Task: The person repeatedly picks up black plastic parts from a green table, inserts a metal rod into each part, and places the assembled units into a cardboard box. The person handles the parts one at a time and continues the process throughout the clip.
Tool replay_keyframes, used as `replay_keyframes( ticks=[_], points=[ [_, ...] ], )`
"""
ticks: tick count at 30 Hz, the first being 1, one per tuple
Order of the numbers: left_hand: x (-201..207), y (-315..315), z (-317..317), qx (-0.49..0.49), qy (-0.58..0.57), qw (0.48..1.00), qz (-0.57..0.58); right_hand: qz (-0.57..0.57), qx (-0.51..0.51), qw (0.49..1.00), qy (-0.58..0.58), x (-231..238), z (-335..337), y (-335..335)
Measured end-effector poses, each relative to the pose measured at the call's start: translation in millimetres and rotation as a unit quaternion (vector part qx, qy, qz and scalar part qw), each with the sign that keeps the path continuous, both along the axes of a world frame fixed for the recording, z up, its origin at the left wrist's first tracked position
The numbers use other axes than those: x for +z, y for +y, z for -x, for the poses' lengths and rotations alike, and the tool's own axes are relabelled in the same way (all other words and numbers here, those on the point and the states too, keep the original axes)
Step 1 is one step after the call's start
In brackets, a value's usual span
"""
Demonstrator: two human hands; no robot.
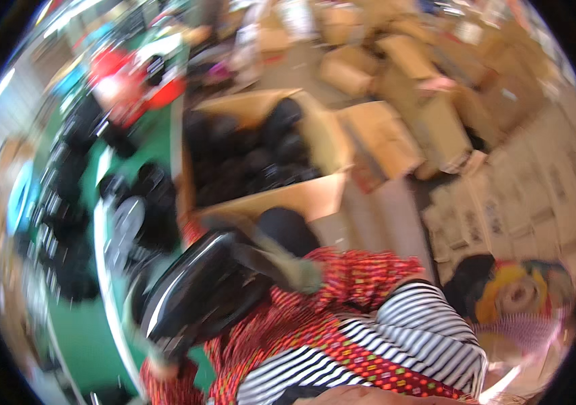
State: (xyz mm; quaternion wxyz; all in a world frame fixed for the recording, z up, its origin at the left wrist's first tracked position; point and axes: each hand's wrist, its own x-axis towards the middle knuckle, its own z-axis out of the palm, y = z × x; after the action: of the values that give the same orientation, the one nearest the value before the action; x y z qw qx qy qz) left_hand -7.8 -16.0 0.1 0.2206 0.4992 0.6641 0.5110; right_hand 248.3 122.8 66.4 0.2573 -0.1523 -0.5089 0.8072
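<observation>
Evidently, in the head view, holds a glossy black shell (200, 290) between both hands, above the right edge of the green worktop (75, 331), with its long axis slanting from lower left to upper right. Grips the lower-left end with the left hand (149, 347), the upper-right end with the right hand (261, 262); too blurred to tell single fingers. Has the open carton (325, 196) of black pieces (241, 158) just beyond, nearer to the right hand.

One black shell (210, 290) seen; two gloved hands (264, 260) counted; one green worktop (72, 331) shown; one filled carton (311, 196); many black parts (254, 155), too blurred to be counted; several more cartons (416, 115), exact number not made out.
</observation>
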Motion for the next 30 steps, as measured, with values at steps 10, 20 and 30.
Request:
replay_keyframes(
  ticks=[10,20,30],
  points=[
    [-4,94,-14,-0.024,0.087,0.996,0.031,-0.321,-0.151,0.913,0.2,-42,-4,20],
    [14,41,5,0.03,0.103,0.994,0.012,-0.11,0.0,0.992,0.061,-82,-24,47],
    [93,24,-16,-0.17,0.381,0.905,-0.079,0.28,-0.08,0.949,-0.118,-47,5,21]
  ],
)
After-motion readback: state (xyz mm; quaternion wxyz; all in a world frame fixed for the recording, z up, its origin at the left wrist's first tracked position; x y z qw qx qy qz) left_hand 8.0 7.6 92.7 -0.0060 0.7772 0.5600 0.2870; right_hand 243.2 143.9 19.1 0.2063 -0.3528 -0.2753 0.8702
